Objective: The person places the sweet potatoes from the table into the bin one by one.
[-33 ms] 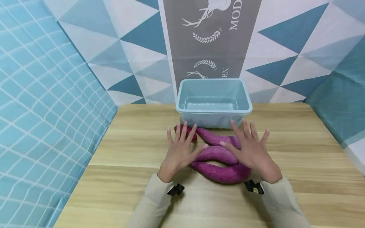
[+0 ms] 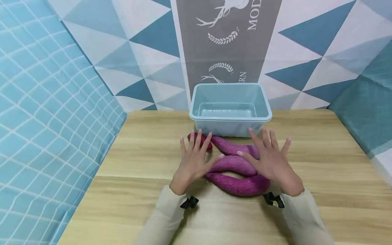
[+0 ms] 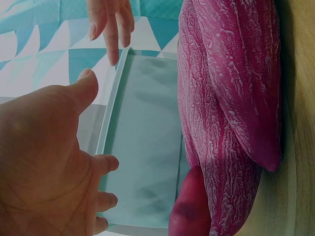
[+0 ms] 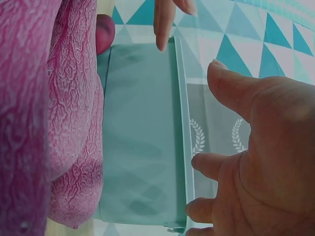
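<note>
My left hand (image 2: 192, 163) is spread palm down above the left ends of the purple sweet potatoes, fingers apart and holding nothing. Mirroring it, my right hand (image 2: 272, 162) is spread above their right ends. Three long, wrinkled sweet potatoes lie crosswise one behind another: a far one (image 2: 229, 147), a middle one (image 2: 235, 165) and a near one (image 2: 243, 185). A small dark red sweet potato (image 3: 191, 209) lies at the far left, partly covered by my left fingers in the head view. Both wrist views show a gap between the hands and the sweet potatoes.
A light blue plastic basin (image 2: 231, 127) stands just behind the sweet potatoes, with nothing seen inside it. The wooden table (image 2: 137, 156) extends to both sides. Behind it hangs a patterned cloth (image 2: 159, 34), with a blue checked cloth (image 2: 46, 112) along the left.
</note>
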Motion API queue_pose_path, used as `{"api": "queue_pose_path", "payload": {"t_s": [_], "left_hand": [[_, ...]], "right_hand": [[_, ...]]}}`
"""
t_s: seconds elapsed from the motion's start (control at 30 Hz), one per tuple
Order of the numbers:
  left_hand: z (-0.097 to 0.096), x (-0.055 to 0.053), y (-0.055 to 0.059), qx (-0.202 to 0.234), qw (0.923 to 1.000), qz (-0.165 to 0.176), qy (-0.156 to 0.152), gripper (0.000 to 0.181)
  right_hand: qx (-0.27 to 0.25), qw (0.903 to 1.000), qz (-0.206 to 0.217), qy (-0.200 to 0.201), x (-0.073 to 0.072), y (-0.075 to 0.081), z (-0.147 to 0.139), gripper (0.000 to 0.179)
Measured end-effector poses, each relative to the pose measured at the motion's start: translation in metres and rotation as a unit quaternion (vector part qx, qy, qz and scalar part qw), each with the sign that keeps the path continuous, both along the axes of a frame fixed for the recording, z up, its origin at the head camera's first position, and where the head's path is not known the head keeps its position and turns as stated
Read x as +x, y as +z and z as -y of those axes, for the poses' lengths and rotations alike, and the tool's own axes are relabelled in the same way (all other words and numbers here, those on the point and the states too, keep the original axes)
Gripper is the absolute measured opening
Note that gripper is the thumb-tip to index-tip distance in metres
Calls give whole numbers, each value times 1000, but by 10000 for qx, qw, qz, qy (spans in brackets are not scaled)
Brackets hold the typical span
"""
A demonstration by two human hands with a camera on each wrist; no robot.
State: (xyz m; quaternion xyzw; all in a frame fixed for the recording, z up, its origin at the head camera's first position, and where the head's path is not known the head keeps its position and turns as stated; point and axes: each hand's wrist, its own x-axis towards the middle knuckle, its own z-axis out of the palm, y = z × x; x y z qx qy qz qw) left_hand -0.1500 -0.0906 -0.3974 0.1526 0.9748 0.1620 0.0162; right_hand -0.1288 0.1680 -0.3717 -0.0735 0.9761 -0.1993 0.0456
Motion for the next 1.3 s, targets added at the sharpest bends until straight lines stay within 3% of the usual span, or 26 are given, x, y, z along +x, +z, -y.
{"api": "queue_pose_path", "payload": {"t_s": [0.43, 0.67, 0.93, 1.1, 1.3], "left_hand": [[3, 6, -1, 34, 9999, 41, -92, 86], [11, -1, 1, 252, 9991, -332, -18, 89], [29, -18, 14, 410, 9966, -686, 190, 87], [36, -35, 21, 473, 9951, -848, 175, 90], [37, -55, 21, 547, 9941, -926, 97, 87]], "right_hand": [[-168, 9998, -85, 73, 5, -3, 6, 90], [-621, 9979, -181, 99, 0, -10, 0, 90], [-894, 9926, -608, 545, -16, -27, -15, 85], [-1223, 9880, -503, 796, -30, -40, -20, 78], [-1521, 9806, -532, 1115, -41, -53, -20, 73]]}}
